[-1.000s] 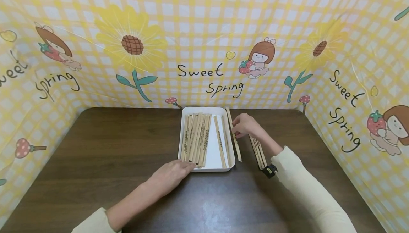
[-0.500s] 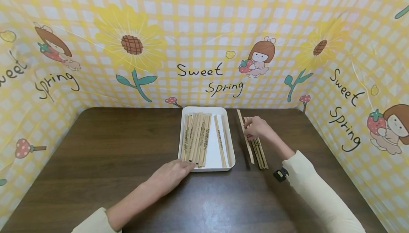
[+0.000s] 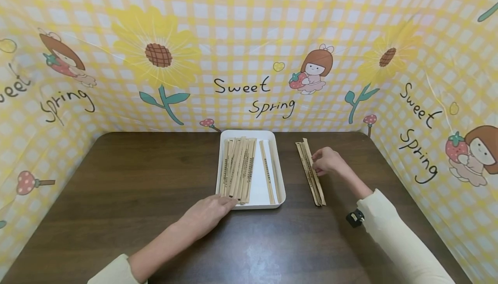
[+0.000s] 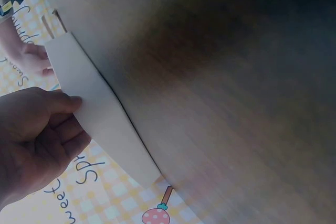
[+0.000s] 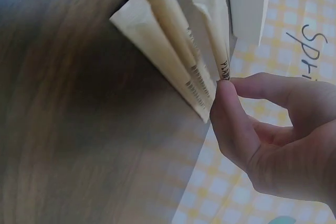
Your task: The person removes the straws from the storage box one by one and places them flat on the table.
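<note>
While pinched by the right hand (image 3: 326,161): slim tan paper-wrapped sticks (image 3: 310,172), printed lettering.

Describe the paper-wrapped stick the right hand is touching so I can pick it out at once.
Start at the white tray in the middle of the dark table. To its right, apart from it, a small bundle of paper-wrapped sticks lies on the bare wood. The one you want is the rightmost stick, the only one under the right hand's fingertips.
</note>
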Demonstrator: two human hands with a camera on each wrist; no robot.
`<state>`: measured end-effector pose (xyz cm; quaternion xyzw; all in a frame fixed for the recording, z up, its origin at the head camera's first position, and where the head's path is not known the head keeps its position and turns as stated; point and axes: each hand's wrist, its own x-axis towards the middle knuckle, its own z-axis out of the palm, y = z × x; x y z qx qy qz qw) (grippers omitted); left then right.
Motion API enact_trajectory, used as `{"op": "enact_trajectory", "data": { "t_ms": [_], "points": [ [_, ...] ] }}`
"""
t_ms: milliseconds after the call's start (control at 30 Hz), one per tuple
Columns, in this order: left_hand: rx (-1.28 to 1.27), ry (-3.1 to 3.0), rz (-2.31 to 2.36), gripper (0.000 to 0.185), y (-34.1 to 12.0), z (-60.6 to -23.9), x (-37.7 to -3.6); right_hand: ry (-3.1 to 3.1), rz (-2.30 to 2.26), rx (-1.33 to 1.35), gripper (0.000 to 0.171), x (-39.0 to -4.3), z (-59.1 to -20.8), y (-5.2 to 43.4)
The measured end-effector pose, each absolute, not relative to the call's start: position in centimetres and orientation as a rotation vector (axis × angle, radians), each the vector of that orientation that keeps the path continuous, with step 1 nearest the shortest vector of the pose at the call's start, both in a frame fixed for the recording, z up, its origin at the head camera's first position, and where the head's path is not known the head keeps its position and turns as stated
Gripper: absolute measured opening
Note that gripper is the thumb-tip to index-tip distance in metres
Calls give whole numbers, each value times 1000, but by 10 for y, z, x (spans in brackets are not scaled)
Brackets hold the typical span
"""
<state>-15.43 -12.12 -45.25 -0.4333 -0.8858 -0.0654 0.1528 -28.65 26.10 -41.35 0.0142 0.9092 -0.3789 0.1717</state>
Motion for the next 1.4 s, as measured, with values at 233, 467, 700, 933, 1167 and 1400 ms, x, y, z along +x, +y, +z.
{"op": "enact_trajectory", "data": {
  "t_ms": [233,467,700,933,1167,1400],
  "points": [
    [-1231,-2544,-180,40,-122,-452,-153,2586,-1071,62,35,-287,-418,269],
    [-1234,-2545,-181,39,-122,-450,-151,2595,-1057,66,36,-291,-425,272],
    [-1244,-2542,-190,42,-122,-452,-153,2601,-1051,80,38,-293,-430,273],
    [-1238,-2545,-187,41,-122,-452,-152,2615,-1065,98,40,-292,-435,274],
    [-1242,-2548,-184,41,-122,-451,-153,2629,-1077,105,39,-291,-436,272],
    [-1246,-2554,-176,41,-122,-450,-153,2640,-1064,124,38,-291,-437,273]
  ]
}}
